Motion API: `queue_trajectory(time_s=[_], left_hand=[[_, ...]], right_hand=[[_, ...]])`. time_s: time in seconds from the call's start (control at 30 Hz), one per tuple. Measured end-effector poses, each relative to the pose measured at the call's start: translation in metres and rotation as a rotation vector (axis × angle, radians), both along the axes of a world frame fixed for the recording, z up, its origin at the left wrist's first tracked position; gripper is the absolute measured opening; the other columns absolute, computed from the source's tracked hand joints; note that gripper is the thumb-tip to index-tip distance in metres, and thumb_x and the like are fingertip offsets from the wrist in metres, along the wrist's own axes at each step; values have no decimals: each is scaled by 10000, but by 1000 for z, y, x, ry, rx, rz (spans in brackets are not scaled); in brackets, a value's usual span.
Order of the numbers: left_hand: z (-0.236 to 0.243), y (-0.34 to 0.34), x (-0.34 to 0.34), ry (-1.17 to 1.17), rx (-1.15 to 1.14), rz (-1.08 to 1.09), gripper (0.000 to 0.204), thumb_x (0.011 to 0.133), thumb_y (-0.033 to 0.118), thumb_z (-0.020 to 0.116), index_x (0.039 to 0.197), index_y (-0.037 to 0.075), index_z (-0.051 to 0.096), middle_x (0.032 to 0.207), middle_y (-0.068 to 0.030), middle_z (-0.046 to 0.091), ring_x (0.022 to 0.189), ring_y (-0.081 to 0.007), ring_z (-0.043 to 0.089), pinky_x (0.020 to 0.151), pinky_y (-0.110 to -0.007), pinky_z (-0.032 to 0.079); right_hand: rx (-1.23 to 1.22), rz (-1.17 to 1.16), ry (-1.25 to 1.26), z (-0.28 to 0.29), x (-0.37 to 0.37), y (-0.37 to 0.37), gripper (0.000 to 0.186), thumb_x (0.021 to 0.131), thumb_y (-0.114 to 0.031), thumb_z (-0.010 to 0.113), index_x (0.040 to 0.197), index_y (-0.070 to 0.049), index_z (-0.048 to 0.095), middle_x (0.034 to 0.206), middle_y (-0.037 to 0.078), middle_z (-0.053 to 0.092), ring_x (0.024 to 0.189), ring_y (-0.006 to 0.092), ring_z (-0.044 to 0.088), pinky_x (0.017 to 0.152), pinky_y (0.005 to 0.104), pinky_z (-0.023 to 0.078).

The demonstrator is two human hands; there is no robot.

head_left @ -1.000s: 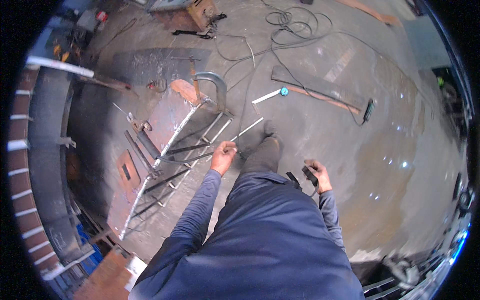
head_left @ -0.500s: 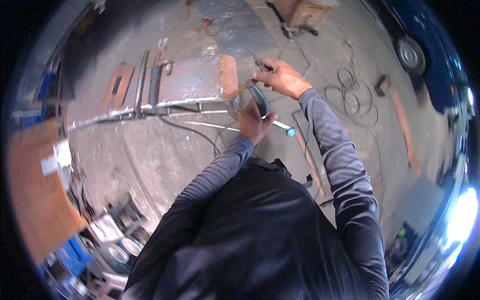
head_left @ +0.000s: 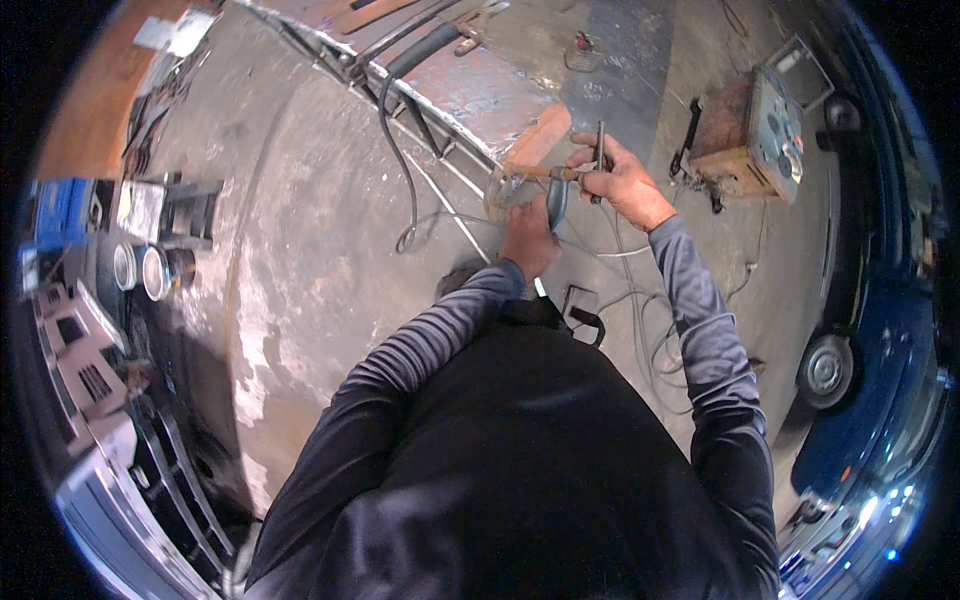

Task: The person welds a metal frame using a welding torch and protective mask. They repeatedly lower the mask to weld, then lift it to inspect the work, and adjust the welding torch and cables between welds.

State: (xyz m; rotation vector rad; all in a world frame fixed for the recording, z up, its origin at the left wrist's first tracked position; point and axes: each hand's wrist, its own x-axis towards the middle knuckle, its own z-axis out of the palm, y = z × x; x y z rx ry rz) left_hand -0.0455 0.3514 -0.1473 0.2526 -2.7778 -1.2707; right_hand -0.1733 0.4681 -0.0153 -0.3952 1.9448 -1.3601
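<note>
A large grey C-clamp point(head_left: 558, 202) with a rusty screw sits at the end of a long steel workpiece point(head_left: 468, 92), beside a rusty orange patch. My left hand point(head_left: 530, 238) is closed on the clamp's body, its fingers partly hidden below the screw. My right hand point(head_left: 625, 187) grips the clamp's screw handle point(head_left: 600, 140), an upright bar in this view, with some fingers raised around it. A black-gripped tool point(head_left: 422, 52) lies on the workpiece with a hose hanging down from it.
Cables point(head_left: 640, 320) run over the concrete floor point(head_left: 310, 240) near my legs. A rusty metal box point(head_left: 740, 130) stands at right, with a blue vehicle point(head_left: 865, 400) along the right edge. Buckets point(head_left: 155, 272), a blue crate point(head_left: 70, 215) and scrap metal point(head_left: 90, 370) are at left.
Since a second ago my hands have risen to the clamp and taken hold of it. The view has turned, swinging the workpiece toward the top and the vehicle into the right side.
</note>
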Motion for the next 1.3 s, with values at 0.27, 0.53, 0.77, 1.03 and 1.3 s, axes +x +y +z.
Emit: queue_trajectory(time_s=[0.27, 0.53, 0.77, 1.03, 1.3], left_hand=[[13, -5, 1, -58, 6, 10, 646, 671, 23, 628, 1279, -23, 414, 1033, -305, 597, 1026, -471, 550, 917, -482, 434], [11, -22, 13, -119, 144, 39, 521, 732, 126, 644, 1239, 65, 544, 1055, -250, 628, 1031, -405, 590, 894, -447, 464], [17, -68, 21, -278, 170, -339, 383, 720, 138, 652, 1090, 65, 587, 905, -157, 644, 887, -293, 619, 825, -375, 475], [-33, -76, 61, -540, 256, -334, 230, 713, 153, 691, 872, 67, 550, 762, -67, 575, 758, -191, 534, 738, -320, 449], [-87, -126, 87, -647, 319, -333, 165, 739, 96, 639, 866, 44, 547, 772, -103, 609, 764, -227, 596, 713, -350, 470]], right_hand=[[172, 953, 1092, -26, -33, 6, 449, 692, -1, 610, 1124, -122, 595, 1128, 103, 600, 913, 317, 590, 781, 404, 480], [251, 125, 608, 18, 25, 20, 426, 817, -189, 658, 1214, -71, 556, 1161, 167, 570, 947, 291, 609, 807, 422, 499], [-200, -193, -479, -23, 88, 18, 468, 945, -342, 581, 1257, -1, 508, 1004, 113, 622, 719, 163, 617, 650, 305, 541], [-60, -80, -495, -51, 103, 15, 375, 913, -194, 620, 1211, 18, 536, 938, 99, 635, 689, 154, 619, 592, 281, 538], [22, -971, -618, -179, 222, 139, 245, 904, -190, 584, 1096, -39, 607, 893, 88, 638, 647, 178, 622, 523, 308, 527]])
